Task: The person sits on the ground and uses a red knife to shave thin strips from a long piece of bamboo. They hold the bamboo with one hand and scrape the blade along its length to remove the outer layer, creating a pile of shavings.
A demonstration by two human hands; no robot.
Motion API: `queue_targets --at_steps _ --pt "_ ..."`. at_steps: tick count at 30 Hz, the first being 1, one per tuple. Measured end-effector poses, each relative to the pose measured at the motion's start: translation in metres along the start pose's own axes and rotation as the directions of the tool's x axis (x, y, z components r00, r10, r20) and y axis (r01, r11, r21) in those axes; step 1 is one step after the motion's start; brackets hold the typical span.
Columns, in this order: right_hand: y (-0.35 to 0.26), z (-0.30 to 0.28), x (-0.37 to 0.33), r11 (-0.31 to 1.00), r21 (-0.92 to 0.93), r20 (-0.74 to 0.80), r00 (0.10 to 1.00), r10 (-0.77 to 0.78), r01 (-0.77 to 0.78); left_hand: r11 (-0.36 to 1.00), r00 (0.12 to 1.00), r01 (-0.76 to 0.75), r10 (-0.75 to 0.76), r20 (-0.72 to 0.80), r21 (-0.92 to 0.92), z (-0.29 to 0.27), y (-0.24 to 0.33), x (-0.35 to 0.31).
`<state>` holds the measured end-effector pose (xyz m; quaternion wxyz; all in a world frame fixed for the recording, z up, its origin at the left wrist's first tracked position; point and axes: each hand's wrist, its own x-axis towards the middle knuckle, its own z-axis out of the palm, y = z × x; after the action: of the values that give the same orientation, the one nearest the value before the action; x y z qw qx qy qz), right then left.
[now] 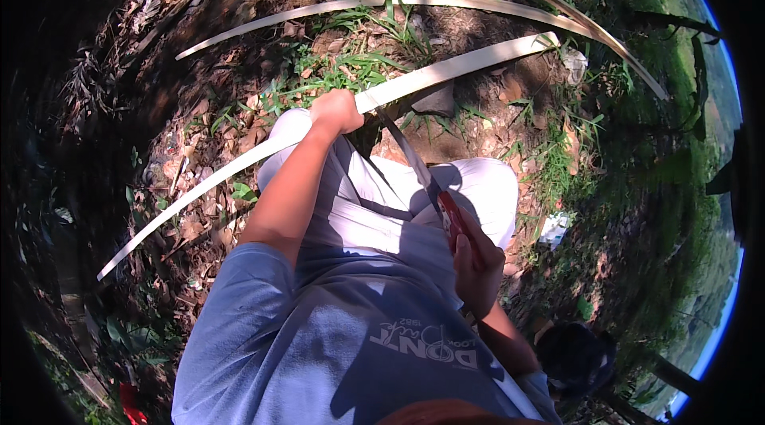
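A long pale wooden strip (454, 69) runs slantwise across my lap, from low at the left to higher at the right. My left hand (335, 111) is closed around it above my left knee. Down by my right thigh, my right hand (476, 264) grips the red handle of a long-bladed knife (416, 160). Its dark blade points up and left, and the tip meets or passes under the strip's lower edge just right of my left fist; I cannot tell which. I sit with legs bent in light trousers (478, 190).
Two more pale strips (319, 9) lie on the leafy ground beyond, crossing at the right. Grass tufts (351, 70), dry leaves and a dark stone-like lump (434, 98) are in front of me. Crumpled white litter (554, 228) lies at the right, and a black object (575, 353) sits behind it.
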<state>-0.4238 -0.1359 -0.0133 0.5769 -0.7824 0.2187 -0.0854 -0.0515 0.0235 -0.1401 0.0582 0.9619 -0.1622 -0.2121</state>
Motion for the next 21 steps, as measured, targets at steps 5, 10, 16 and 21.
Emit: queue_targets --at_steps 5,10,16,21 --pt "0.006 -0.01 0.018 0.999 0.02 -0.047 0.998 -0.048 0.049 1.0 0.999 0.007 -0.007 0.038 -0.006 -0.002 0.0 0.006" --pt "-0.003 -0.01 0.016 0.993 0.103 0.033 0.998 0.053 -0.057 1.0 0.999 0.001 0.0 0.05 -0.014 -0.007 0.006 0.002" --pt "-0.003 0.009 0.028 0.994 0.071 0.01 0.996 -0.084 0.083 0.998 1.0 -0.02 0.021 0.011 -0.062 -0.003 -0.002 0.0" --pt "0.032 0.034 0.048 0.999 0.029 -0.05 0.999 0.016 -0.015 0.998 0.999 -0.041 0.04 -0.033 -0.046 0.001 -0.004 -0.003"
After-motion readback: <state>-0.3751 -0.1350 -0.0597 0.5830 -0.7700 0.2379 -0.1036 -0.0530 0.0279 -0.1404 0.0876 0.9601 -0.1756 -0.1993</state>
